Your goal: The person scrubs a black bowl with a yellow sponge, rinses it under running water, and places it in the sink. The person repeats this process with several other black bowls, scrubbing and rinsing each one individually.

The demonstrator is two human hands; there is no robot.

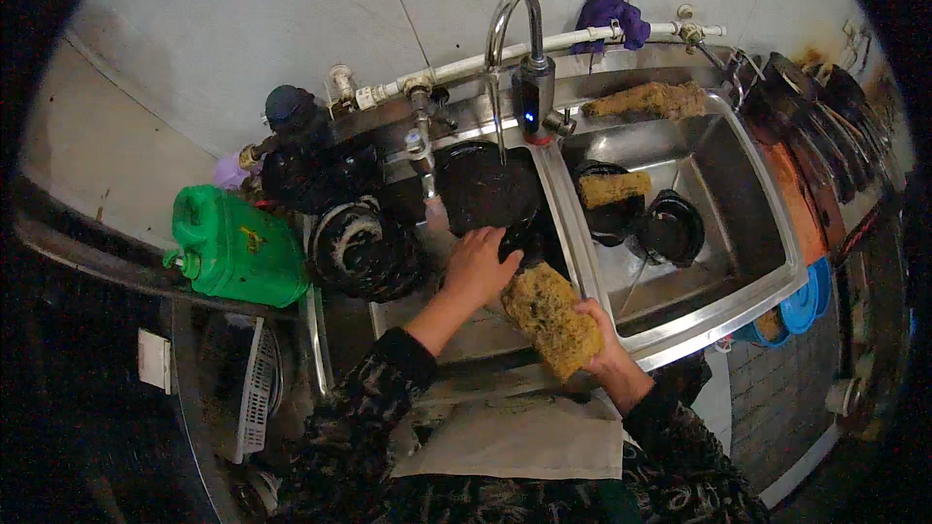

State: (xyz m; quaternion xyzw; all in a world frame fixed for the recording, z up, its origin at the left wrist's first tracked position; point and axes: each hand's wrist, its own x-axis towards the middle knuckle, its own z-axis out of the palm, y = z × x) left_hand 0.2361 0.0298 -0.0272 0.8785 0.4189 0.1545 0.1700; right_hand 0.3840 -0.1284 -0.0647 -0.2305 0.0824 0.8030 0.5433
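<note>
In my right hand (608, 342) is a worn yellow scrubbing sponge (557, 320), blackened in patches. My left hand (477, 269) is at the near edge of a round black pan (486, 185) in the left sink basin; the fingertips are partly hidden, so its grip is unclear. Water runs from the curved chrome faucet (535, 87) above that pan. Soapy black dishes (364, 251) are piled at the left. Inside the right basin, a second sponge (615, 189) lies across a black dish (608, 222), beside a small black bowl (671, 229).
A green plastic jug (237, 247) stands left of the sink. Behind the right basin lies another worn sponge (648, 100). Black pans (823, 120) stand in a row at the right, above blue containers (801, 302). A purple cloth (610, 22) hangs on the white pipe (466, 62).
</note>
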